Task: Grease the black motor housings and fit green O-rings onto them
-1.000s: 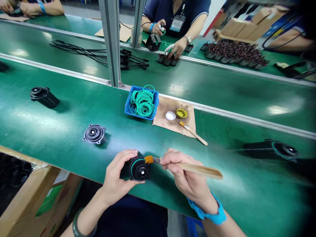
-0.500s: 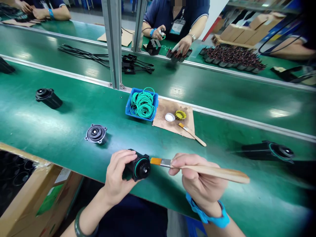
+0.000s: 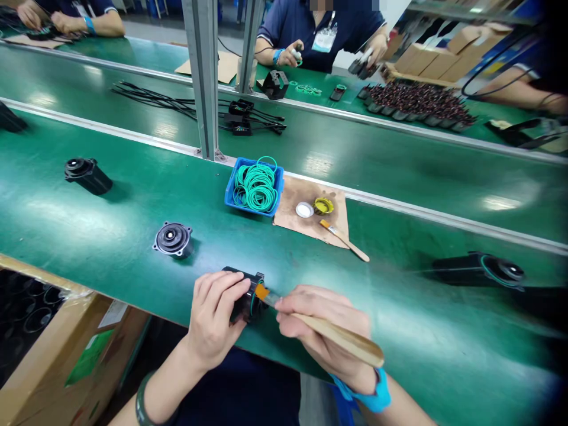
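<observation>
My left hand [image 3: 217, 316] is wrapped round a black cylindrical housing [image 3: 245, 306] lying on its side at the bench's near edge. A green ring runs round the housing's right end, partly hidden. In my right hand [image 3: 326, 328] is a flat paintbrush [image 3: 341, 337] with a wooden handle, pinched close to its metal collar. The orange bristles touch the rim by the ring. Behind my hands another black housing [image 3: 173, 238] stands upright. A blue bin [image 3: 228, 201] holds green rubber rings [image 3: 257, 186].
Right of the bin, cardboard [image 3: 288, 228] carries a yellow pot [image 3: 323, 206], a white lid [image 3: 305, 210] and a second brush [image 3: 346, 239]. More housings lie at far left [image 3: 89, 176] and right [image 3: 474, 269]. A metal post [image 3: 202, 83] rises behind. A co-worker [image 3: 306, 29] handles parts opposite.
My right hand has moved left, bringing the bristles onto the housing's rim. The housing has turned so its end faces further right. The co-worker opposite has lifted a part from the bench.
</observation>
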Motion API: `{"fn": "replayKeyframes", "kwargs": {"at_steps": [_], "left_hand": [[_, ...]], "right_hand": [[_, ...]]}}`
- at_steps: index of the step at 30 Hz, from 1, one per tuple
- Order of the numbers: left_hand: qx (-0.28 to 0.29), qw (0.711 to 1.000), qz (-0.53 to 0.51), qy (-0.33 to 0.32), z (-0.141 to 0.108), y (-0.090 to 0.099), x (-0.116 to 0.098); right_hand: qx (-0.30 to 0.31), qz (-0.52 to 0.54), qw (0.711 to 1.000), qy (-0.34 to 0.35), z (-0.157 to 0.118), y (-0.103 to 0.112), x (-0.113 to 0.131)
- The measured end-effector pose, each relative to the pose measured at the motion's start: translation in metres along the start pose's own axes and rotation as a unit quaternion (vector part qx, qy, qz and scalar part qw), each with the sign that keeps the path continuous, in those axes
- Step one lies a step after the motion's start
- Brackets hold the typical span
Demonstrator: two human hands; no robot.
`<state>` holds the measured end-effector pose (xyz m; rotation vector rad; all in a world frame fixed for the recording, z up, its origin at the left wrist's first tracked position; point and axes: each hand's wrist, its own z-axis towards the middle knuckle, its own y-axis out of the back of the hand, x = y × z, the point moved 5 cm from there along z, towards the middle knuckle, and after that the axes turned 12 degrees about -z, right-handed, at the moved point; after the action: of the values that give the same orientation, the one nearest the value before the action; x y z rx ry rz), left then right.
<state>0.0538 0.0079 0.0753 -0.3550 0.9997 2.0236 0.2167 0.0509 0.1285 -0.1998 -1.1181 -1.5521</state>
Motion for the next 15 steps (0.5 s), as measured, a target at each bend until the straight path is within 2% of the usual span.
{"fn": "replayKeyframes", "kwargs": {"at_steps": [8,12,15], "left_hand": [[0.014,0.998,-0.039,0.048,0.004,0.003,0.005],[0.002,0.991,-0.087,0.106,0.007,0.007,0.011],[-0.004,0.978,-0.130,0.161,0.006,0.008,0.018]], "right_hand": [[0.054,0.001,0.991,0.119,-0.004,-0.015,0.012],[0.087,-0.017,0.986,0.143,-0.004,-0.018,0.013],[0.086,-0.053,0.984,0.148,-0.004,-0.015,0.010]]}}
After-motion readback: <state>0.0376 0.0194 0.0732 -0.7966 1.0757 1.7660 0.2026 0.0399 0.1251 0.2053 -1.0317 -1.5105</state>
